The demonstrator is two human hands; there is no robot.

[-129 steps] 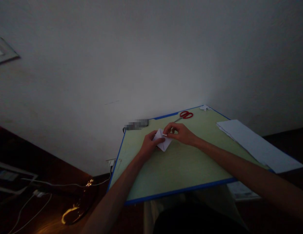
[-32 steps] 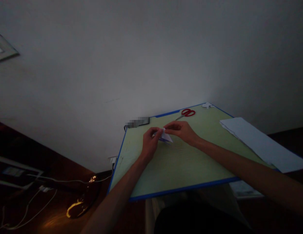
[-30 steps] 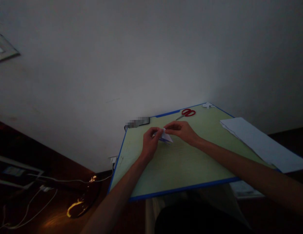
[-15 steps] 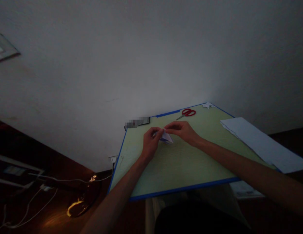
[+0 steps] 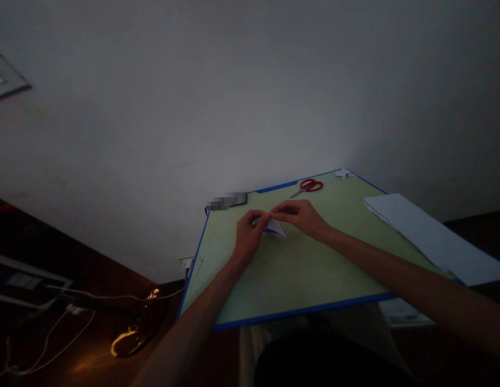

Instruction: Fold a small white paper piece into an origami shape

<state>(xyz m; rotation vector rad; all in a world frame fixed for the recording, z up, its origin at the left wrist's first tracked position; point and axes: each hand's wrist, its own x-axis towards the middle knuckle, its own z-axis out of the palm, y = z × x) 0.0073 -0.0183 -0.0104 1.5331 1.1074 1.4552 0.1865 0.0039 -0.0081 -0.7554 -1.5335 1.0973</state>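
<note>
Between my two hands is a small piece of folded white paper (image 5: 276, 228), held just above the table (image 5: 298, 269). My left hand (image 5: 250, 228) is closed on its left part, thumb on the near side, and hides some of it. At the paper's upper edge, the thumb and forefinger of my right hand (image 5: 300, 215) pinch the tip, close beside the left thumb. The paper's free corner points down and to the right, with fold layers showing along it.
Red-handled scissors (image 5: 311, 185) lie near the back edge. A small white folded paper (image 5: 343, 173) sits in the far right corner. White sheets (image 5: 427, 236) overhang the right edge. A partly blurred dark flat object (image 5: 237, 199) rests at the back left, against the wall.
Both hands stay nearly in place on the folded paper. The paper's free corner has shifted very slightly; everything else lies as before.
</note>
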